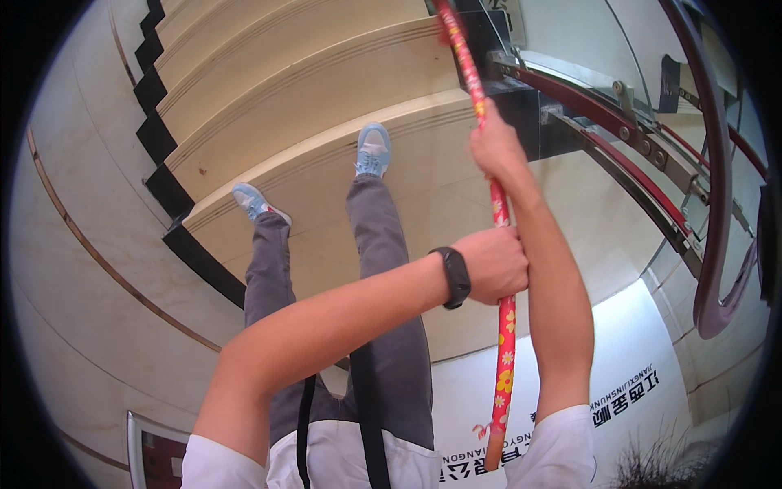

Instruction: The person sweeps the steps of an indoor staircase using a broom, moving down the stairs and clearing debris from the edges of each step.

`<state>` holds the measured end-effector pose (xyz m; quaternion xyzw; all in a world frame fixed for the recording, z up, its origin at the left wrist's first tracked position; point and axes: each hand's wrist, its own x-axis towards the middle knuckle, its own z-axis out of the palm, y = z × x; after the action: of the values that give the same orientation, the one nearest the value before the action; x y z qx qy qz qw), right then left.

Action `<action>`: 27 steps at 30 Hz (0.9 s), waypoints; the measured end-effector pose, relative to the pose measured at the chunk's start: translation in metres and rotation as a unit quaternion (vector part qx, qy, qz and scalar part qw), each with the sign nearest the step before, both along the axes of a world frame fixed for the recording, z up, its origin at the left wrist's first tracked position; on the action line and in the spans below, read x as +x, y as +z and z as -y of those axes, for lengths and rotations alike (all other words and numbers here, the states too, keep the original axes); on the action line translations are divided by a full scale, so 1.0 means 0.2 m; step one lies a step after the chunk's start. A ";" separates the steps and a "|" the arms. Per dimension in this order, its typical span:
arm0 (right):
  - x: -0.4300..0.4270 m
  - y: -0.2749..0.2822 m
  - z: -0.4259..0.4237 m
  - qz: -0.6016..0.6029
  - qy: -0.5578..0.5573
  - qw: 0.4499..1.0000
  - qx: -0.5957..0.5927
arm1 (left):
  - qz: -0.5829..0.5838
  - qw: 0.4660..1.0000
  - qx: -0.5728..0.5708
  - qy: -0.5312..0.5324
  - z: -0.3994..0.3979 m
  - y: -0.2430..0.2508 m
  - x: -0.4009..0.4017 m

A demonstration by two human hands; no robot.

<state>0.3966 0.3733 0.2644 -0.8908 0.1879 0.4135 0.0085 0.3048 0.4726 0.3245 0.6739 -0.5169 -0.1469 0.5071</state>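
A long pole (506, 342) wrapped in red floral film runs from the lower right up to the top edge. Its bare brown end (495, 451) shows beside my right sleeve. My left hand (492, 266), with a black wristband (453, 278), is closed around the pole's middle. Farther up, my right hand (498, 143) grips the same pole, its forearm passing just right of my left fist. The far part of the pole is blurred, with a red blur beside it, and its far end lies outside the view.
Beige stairs (305, 91) with black side edging (177, 189) extend past my light blue shoes (373, 147). On the right stand a curved dark handrail (712, 183), red-and-metal rails (611, 116) and glass panels. A white panel (635, 342) bearing writing is behind my right arm.
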 end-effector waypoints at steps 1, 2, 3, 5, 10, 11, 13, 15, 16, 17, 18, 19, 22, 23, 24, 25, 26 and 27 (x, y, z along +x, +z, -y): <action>0.02 0.02 0.03 0.013 0.020 0.999 -0.030 | -0.005 1.000 0.001 -0.004 0.04 -0.01 0.02; 0.05 0.02 0.08 0.020 0.023 0.998 -0.052 | 0.015 1.000 -0.009 -0.001 0.08 -0.03 0.04; 0.07 0.01 0.13 0.027 0.024 0.997 -0.071 | 0.035 0.999 -0.016 0.001 0.11 -0.04 0.06; 0.11 0.01 0.14 -0.009 -0.108 0.994 -0.021 | 0.036 0.998 -0.003 -0.054 0.17 -0.10 0.09; -0.07 -0.19 0.23 -0.029 -0.040 0.997 -0.065 | 0.024 0.988 0.056 -0.141 0.19 -0.15 0.02; -0.12 -0.20 0.24 -0.056 -0.057 0.995 -0.064 | 0.020 0.989 0.055 -0.137 0.19 -0.15 -0.01; -0.15 -0.17 0.15 -0.096 -0.068 0.992 -0.052 | 0.005 0.983 0.082 -0.161 0.14 -0.13 -0.06; -0.19 -0.16 0.09 -0.114 -0.059 0.990 -0.050 | 0.006 0.982 0.091 -0.164 0.09 -0.11 -0.10; -0.21 -0.15 0.06 -0.129 -0.056 0.989 -0.051 | -0.004 0.984 0.083 -0.159 0.06 -0.10 -0.12; -0.23 -0.16 0.04 -0.130 -0.045 0.989 -0.052 | -0.013 0.985 0.075 -0.152 0.03 -0.09 -0.14; -0.26 -0.18 0.07 -0.140 -0.015 0.989 -0.044 | -0.025 0.987 0.068 -0.142 0.01 -0.07 -0.14; -0.29 -0.21 0.07 -0.153 0.013 0.988 -0.034 | -0.026 0.989 0.066 -0.128 -0.03 -0.06 -0.15; -0.39 -0.26 0.05 -0.147 0.084 0.986 0.007 | -0.083 0.990 0.049 -0.100 -0.12 -0.06 -0.22; -0.41 -0.27 0.06 -0.121 0.124 0.984 0.044 | -0.087 0.992 0.046 -0.073 -0.12 -0.06 -0.23; -0.40 -0.27 0.10 -0.141 0.122 0.982 0.032 | -0.096 0.993 0.031 -0.064 -0.11 -0.05 -0.24; -0.41 -0.29 0.08 -0.166 0.118 0.979 0.029 | -0.111 0.992 0.025 -0.057 -0.14 -0.05 -0.26; -0.42 -0.31 0.05 -0.182 0.109 0.976 0.043 | -0.119 0.992 0.018 -0.040 -0.16 -0.06 -0.28; -0.41 -0.30 -0.03 -0.191 0.136 0.971 0.038 | -0.128 0.992 0.013 -0.012 -0.20 -0.07 -0.29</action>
<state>0.3149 0.3789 0.2053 -0.8115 0.0471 0.5803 -0.0502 0.2466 0.5134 0.3110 0.6500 -0.4540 -0.2448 0.5582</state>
